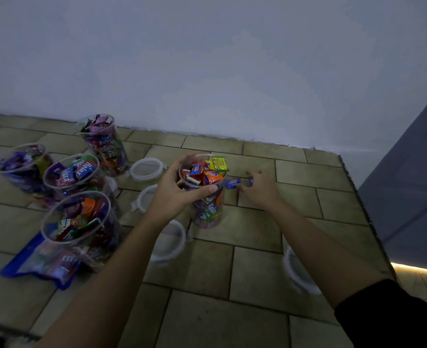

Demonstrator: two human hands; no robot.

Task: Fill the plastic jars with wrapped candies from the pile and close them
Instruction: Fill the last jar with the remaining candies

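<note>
from the head view, the left grip (179, 187), a bare hand, was wrapped round the upper part of a tall clear plastic jar (207, 212), thumb across the near side just under the rim and fingers round the far side. the jar stood upright near the middle of the tile-patterned worktop (257, 267), open and heaped with red, orange and yellow wrapped candies (205, 173) that rose above its rim.

the right grip (260, 189), on an arm in a black sleeve (396, 315), lay palm down just right of the jar, fingers bent over a small blue wrapped candy (232, 183) on the worktop. the spot was blurred and i could not tell whether the fingers had hold of anything.

a group of four open clear jars (79, 222), all full of candies, stood well to the left. a flat blue candy bag (39, 262) lay beside the nearest one. clear round lids (146, 168) lay loose on the worktop between that group and the held jar, and another lid (298, 270) lay under the right forearm. a pale wall (207, 71) rose behind.
</note>
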